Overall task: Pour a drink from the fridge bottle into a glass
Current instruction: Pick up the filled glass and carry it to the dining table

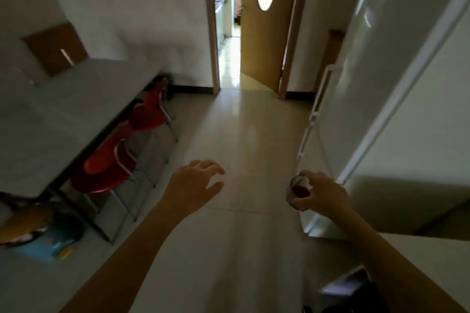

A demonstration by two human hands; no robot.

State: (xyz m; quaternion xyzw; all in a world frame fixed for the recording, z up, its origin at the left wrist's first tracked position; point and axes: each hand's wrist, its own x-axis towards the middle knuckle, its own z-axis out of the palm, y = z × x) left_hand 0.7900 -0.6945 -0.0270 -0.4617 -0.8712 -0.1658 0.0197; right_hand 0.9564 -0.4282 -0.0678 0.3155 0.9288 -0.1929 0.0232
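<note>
Pouring appears complete: the glass (298,192), at four o'clock beside the white fridge (396,99), already holds dark red drink and is grasped by the right hand (321,194), the left hand (195,183) hangs released, and no bottle is visible.

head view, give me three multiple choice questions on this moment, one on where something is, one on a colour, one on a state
1. Where are the chairs?
A. tucked under the grey table
B. stacked by the doorway
C. against the fridge

2. What colour is the drink in the glass?
A. clear
B. dark red
C. orange

3. What is the left hand doing?
A. gripping a bottle
B. resting on the table
C. open, holding nothing

Answers:
1. A: the red chairs stand under the grey table's edge.
2. B: the glass in the right hand holds dark red liquid.
3. C: the left hand has spread fingers over bare floor.
</note>
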